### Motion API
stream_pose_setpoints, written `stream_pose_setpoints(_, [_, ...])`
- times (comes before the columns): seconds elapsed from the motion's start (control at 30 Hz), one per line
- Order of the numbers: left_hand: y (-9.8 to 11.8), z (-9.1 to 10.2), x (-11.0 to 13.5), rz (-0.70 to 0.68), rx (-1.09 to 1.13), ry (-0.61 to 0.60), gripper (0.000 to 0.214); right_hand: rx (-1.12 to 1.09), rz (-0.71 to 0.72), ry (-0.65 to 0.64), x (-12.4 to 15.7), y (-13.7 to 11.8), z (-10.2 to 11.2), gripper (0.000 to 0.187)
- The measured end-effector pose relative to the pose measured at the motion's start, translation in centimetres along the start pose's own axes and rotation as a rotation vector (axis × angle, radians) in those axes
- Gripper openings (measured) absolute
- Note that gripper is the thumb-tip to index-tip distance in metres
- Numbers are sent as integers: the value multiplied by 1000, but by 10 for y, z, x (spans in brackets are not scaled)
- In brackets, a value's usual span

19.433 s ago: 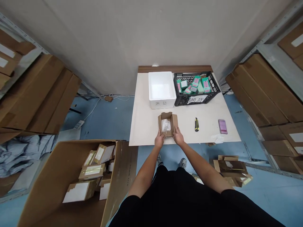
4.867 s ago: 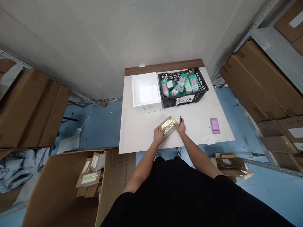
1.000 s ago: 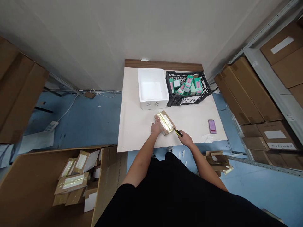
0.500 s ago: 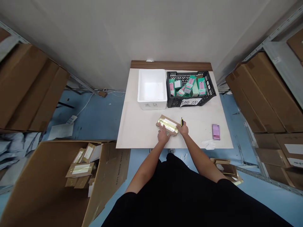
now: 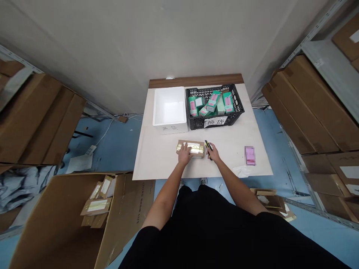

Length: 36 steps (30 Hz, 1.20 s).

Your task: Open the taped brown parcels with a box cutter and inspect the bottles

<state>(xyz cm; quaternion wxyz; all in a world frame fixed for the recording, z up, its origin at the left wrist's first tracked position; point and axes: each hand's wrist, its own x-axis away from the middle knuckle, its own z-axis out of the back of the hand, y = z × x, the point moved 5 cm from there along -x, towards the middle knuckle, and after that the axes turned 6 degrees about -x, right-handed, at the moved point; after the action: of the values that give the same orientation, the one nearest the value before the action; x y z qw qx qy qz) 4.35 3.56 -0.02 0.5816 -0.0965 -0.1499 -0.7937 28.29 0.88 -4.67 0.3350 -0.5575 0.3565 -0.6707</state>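
Note:
A small brown cardboard box [image 5: 201,152], bound with shiny yellowish tape and bearing a white label, lies on the white-topped table [image 5: 157,160]. My left hand [image 5: 184,154] grips its left half from above, fingers over the label. Just off the box's right end, my right hand [image 5: 213,151] is closed around a black and yellow utility knife [image 5: 208,145]. The knife's upper end points away from me and slightly left, apart from the box. Whether its blade is out is too small to tell.
Behind the box stand a white foam bin [image 5: 171,129] and a black crate [image 5: 238,116] of green-and-pink boxes. A blurred pink item [image 5: 249,155] and crumpled white plastic [image 5: 241,171] lie at the right. A big carton [image 5: 112,224] with several parcels stands on the floor at left.
The box has turned from slanted to nearly square with the table edge. My right hand has come away from its right end, and the knife now tilts left toward it.

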Motion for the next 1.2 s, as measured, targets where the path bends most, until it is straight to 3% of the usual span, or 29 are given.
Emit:
stream_pose_setpoints(0.07, [-2, -3, -7, -100, -7, -54, 64, -104, 5, -66, 15, 16, 7, 72])
stream_pose_setpoints(0.17, [-3, -12, -7, -145, -42, -92, 62, -167, 8, -132, 30, 29, 12, 71])
stream_pose_setpoints(0.33, [2, -25, 0, -108, -81, -64, 63, -213, -11, -171, 32, 25, 5, 68])
stream_pose_setpoints(0.53, [2, -27, -1, -103, -84, -59, 63, -232, -40, -209, 37, 20, 1, 64])
stream_pose_setpoints(0.83, [3, -24, -4, -81, -82, -96, 63, -101, -99, -394, 51, 31, 32, 58])
stream_pose_setpoints(0.9, [2, -19, -8, -70, -80, -111, 64, -97, -97, -316, 53, 37, 39, 60])
stream_pose_setpoints(1.0, [-4, -8, -15, -40, -88, -99, 77, -143, -51, -73, 51, 42, 34, 72])
stream_pose_setpoints(1.13, [-11, -1, -21, -2, -115, -130, 109, -34, -38, 60, 43, 37, -12, 95])
stream_pose_setpoints(1.2, [-10, -1, -20, 13, -112, -157, 114, 54, -43, 126, 35, 29, -32, 99])
